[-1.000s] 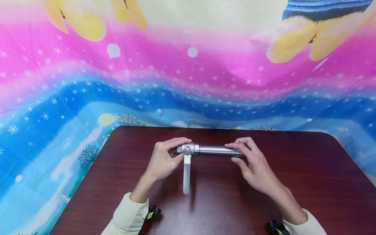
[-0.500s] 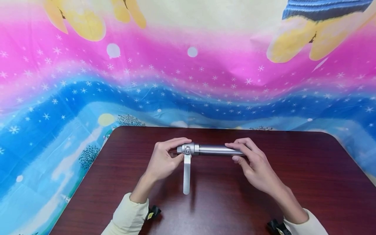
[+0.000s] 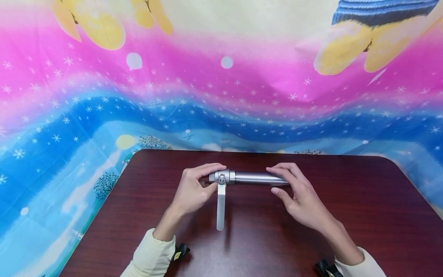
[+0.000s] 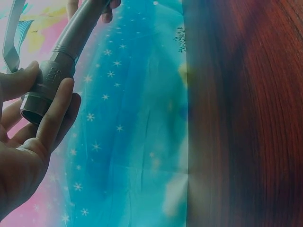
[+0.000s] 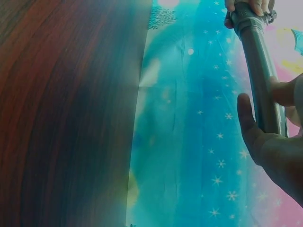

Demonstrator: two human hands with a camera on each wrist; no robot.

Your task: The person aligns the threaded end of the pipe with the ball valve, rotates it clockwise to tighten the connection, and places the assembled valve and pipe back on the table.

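Note:
A metal ball valve (image 3: 222, 177) with a lever handle (image 3: 220, 207) toward the person joins a steel pipe (image 3: 259, 178) lying crosswise. My left hand (image 3: 192, 190) holds the valve body, index finger along its top and thumb by the handle's base. In the left wrist view, the valve's open end (image 4: 34, 112) faces between the fingers, and threads (image 4: 66, 49) show where the pipe meets it. At the pipe's right end, my right hand (image 3: 304, 202) curves around it, fingers over the top, thumb standing off below. One of its fingers (image 5: 245, 111) is apart from the pipe in the right wrist view.
The dark red wooden table (image 3: 263, 238) lies beneath both hands. Behind it hangs a pink and blue cloth (image 3: 207, 88) with snowflakes. Black wrist devices (image 3: 180, 251) sit at both cream sleeves (image 3: 152, 250).
My right thumb closed toward the pipe half a second ago and now stands away from it again. The left hand and valve stay almost in place.

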